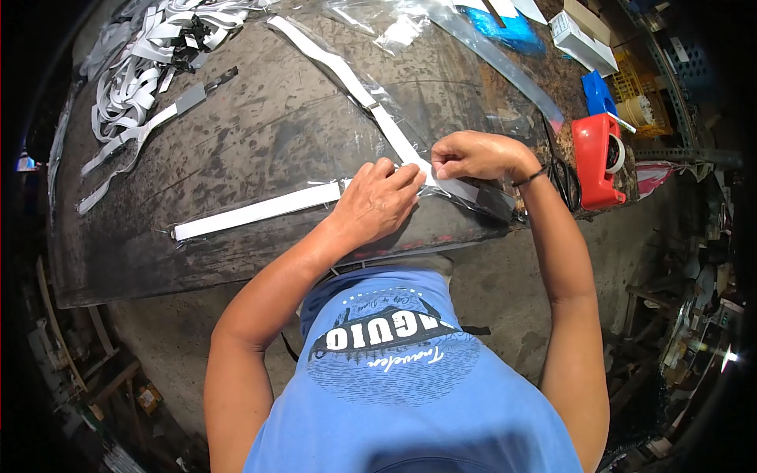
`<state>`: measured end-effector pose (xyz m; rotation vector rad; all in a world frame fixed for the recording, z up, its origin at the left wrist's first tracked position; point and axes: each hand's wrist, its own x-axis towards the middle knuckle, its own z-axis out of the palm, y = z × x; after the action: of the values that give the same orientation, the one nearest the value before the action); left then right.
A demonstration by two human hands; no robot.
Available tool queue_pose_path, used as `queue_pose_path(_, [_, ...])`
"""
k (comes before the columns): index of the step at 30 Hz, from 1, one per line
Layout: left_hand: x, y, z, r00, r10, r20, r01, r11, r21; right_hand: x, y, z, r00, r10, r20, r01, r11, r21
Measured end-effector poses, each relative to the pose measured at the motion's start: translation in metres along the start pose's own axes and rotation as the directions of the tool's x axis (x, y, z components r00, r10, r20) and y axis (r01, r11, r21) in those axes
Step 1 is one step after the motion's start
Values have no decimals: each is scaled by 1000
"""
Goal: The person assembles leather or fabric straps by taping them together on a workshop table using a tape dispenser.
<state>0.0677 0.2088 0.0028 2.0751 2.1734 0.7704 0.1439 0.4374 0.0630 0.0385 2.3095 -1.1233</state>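
Observation:
White straps lie on the worktable in a sideways Y, partly covered in clear plastic. One arm of the Y runs left and another white strap arm runs up toward the far side. They meet by my hands, where a grey-black end piece extends right. My left hand is closed at this junction, its fingertips gripping the strap. Just right of it, my right hand is curled in a pinch above the junction; whatever lies between its fingers is too small to make out.
A tangled pile of white straps covers the far left of the dark worktable. On the right are a red tape dispenser, black scissors and a white box. Clear plastic and a blue packet lie at the back.

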Motion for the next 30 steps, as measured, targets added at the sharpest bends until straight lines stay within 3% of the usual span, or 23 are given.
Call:
queue_pose_path(9, [-1,-1,1,1000,-6,12,6,1000,-1,16,1,-4,996,61,70,-53,993,-108])
queue_pose_path(18, [0,-3,3,1000,5,0,-5,1000,-10,14,3,0,999,42,27,-39,995,-93])
queue_pose_path(30, [-1,-2,2,1000,4,15,-4,1000,-6,14,-1,8,996,87,-23,-90,975,-203])
